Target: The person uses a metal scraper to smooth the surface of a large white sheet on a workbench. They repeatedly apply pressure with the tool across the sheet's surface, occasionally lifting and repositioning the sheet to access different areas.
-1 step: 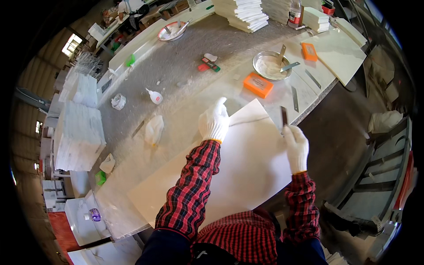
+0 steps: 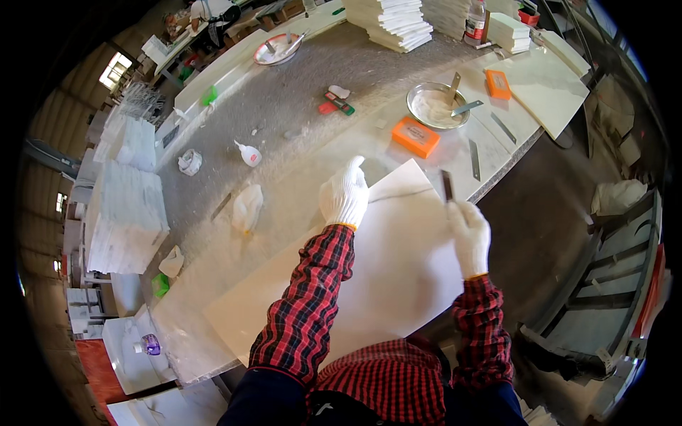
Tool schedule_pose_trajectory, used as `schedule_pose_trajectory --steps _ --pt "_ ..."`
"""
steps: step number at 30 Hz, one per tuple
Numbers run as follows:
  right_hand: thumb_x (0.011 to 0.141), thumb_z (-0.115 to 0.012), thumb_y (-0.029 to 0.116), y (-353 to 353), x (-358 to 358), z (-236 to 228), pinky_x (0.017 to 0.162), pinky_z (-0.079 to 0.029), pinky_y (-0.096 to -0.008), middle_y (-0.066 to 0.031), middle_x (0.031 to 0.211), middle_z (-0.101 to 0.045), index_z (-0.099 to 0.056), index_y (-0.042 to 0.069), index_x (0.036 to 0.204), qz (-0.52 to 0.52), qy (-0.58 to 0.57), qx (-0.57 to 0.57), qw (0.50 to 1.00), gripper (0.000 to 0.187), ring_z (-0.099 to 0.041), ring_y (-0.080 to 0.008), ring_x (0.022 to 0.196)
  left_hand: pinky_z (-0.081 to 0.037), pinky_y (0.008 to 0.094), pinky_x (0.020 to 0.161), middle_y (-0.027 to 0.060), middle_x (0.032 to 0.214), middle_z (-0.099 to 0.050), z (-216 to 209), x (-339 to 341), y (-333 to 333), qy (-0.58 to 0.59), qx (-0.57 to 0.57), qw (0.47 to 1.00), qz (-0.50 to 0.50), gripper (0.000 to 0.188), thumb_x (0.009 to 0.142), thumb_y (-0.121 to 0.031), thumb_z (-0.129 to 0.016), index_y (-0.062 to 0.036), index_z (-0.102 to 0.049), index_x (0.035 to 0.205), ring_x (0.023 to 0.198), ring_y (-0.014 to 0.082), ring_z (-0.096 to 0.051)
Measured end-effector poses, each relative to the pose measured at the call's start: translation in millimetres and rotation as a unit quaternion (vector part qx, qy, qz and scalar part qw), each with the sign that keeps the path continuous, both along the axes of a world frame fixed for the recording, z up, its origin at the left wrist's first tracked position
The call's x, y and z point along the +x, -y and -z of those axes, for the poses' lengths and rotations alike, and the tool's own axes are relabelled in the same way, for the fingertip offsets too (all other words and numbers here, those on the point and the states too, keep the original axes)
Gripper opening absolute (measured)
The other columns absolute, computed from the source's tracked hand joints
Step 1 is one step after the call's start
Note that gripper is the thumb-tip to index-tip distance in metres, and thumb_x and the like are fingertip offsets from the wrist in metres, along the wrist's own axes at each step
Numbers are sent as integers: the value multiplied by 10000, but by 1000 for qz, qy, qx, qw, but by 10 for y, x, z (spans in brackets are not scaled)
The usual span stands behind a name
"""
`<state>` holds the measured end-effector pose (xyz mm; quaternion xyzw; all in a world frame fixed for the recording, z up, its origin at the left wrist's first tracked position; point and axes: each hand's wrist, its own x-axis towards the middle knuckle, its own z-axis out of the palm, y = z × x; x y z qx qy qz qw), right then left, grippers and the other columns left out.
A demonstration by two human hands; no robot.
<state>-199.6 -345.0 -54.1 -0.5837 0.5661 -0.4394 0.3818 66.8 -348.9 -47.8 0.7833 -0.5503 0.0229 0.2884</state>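
Note:
A pale, smooth slab [image 2: 398,263] with a faint grey vein near its far corner lies in front of me, its right part reaching past the table edge. My left hand [image 2: 345,193], in a white knit glove, is closed at the slab's far left edge; its fingertips are partly hidden. My right hand [image 2: 470,238], also gloved, is wrapped round a narrow dark scraper blade [image 2: 446,186] pointing up beside the slab's right edge. Beyond them sits a metal bowl [image 2: 419,106] of pale paste with two flat metal scrapers in it. An orange box [image 2: 415,137] is just in front of the bowl.
More flat blades [image 2: 474,160] and another orange box [image 2: 497,84] lie along the right table edge. A white squeeze bottle [image 2: 249,154] and a spare glove [image 2: 247,209] are on the left. Slab stacks [image 2: 128,220] stand left and at the back. Another person [image 2: 211,14] works far off.
My right hand with the scraper has shifted slightly left, closer to the slab's edge. My left hand stays in place on the slab.

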Motion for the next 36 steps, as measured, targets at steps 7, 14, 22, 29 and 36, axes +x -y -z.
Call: schedule_pose_trajectory --steps 7,14,22,29,36 --pt "964 -679 224 -107 821 -139 753 -541 -420 -169 969 -729 -736 109 1203 -59 -98 -101 988 272 -702 -342 862 -556 499 760 120 931 -762 4 35 -5 -66 -23 997 -19 275 973 -187 -616 -228 -683 1237 859 368 -721" --pt "994 -623 242 -51 959 -320 713 -544 -465 -162 939 -731 -637 233 1397 -114 -301 -99 942 404 -698 -374 826 -556 505 749 129 931 -762 26 40 -12 -69 -16 997 -37 291 976 -186 -610 -250 -678 1252 848 375 -722" --pt "1020 -573 254 -27 1075 -181 677 -524 -506 -160 853 -695 -590 314 1446 -108 -333 -99 932 430 -676 -389 780 -552 503 742 110 927 -767 68 36 0 -104 0 993 -53 319 979 -193 -599 -261 -671 1282 845 360 -724" --pt "1026 -561 284 20 1075 -86 649 -525 -503 -161 859 -695 -588 317 1445 -98 -317 -129 934 420 -678 -394 760 -553 470 788 58 968 -780 19 63 -24 -173 12 983 -58 350 997 -212 -552 -264 -661 1326 923 322 -729" --pt "970 -620 273 -87 1104 -62 562 -530 -472 -127 815 -716 -720 223 1171 -107 -362 -171 910 230 -696 -343 668 -541 446 890 64 1066 -787 39 182 -9 -323 24 944 -66 431 990 -248 -492 -209 -647 1390 1002 309 -731"
